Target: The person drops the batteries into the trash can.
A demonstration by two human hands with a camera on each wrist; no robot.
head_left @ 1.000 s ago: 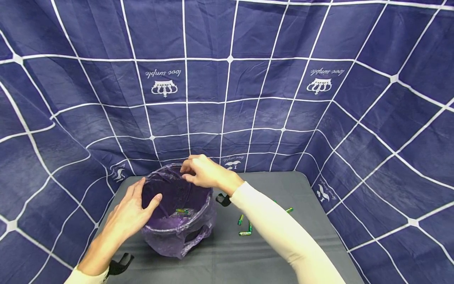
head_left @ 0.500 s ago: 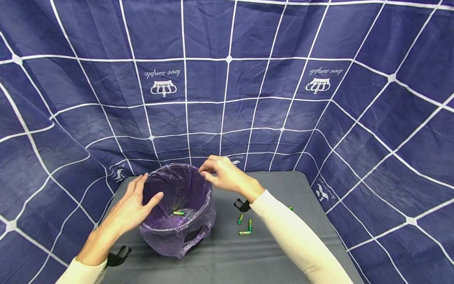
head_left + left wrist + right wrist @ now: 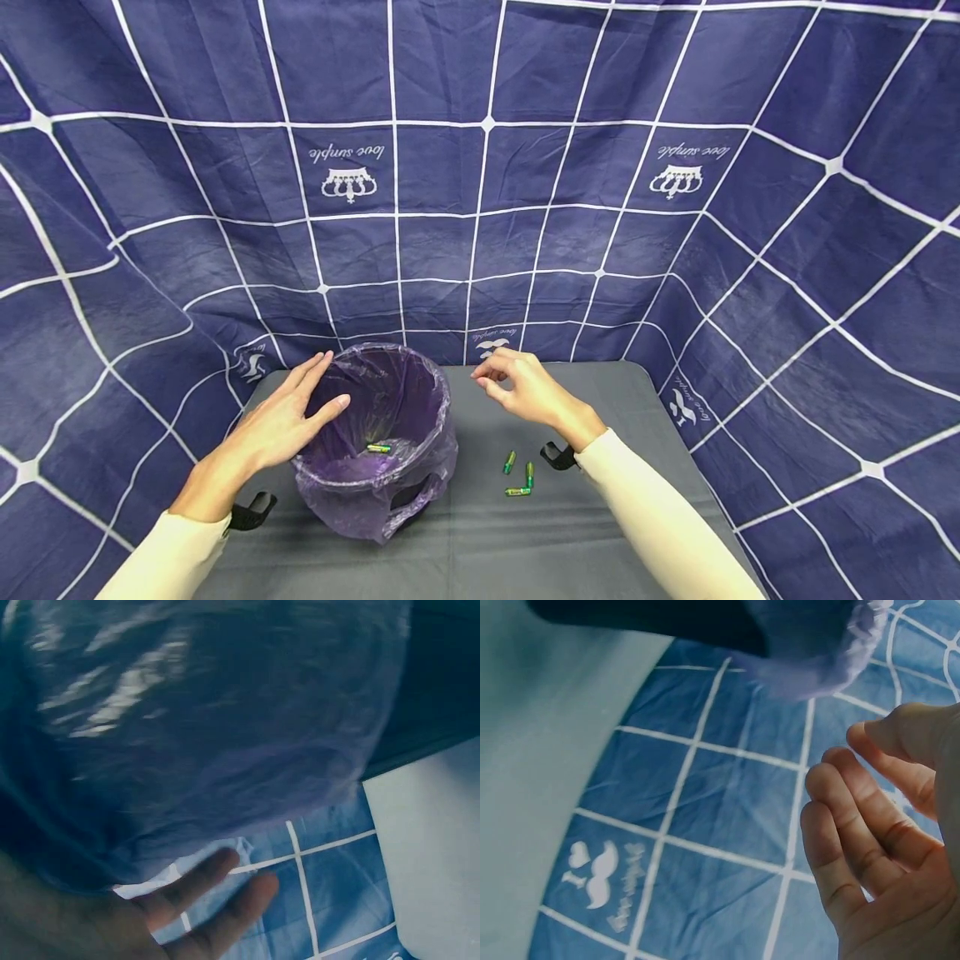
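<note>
High head view looks forward and down; close wrist views share purple bag [image 3: 352, 507].

Gry tbl [image 3: 480, 542] w/ purple bag-lined bin [image 3: 345, 510] on L side, 3 grn batts [image 3: 518, 492] near its R.

2 arms [image 3: 663, 525] reach forward: the left hand [image 3: 281, 425] extends nearly straight fingers (thumb spread wide), the right hand [image 3: 531, 388] curls loosely.

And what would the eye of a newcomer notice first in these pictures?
Probably the purple-bagged bin on the left of the grey table, with one green battery visible inside. Next, three loose batteries, also green, on the table to its right. The left hand is spread at the bin's left rim; the right hand hangs in the air right of the bin, holding nothing visible.
</note>
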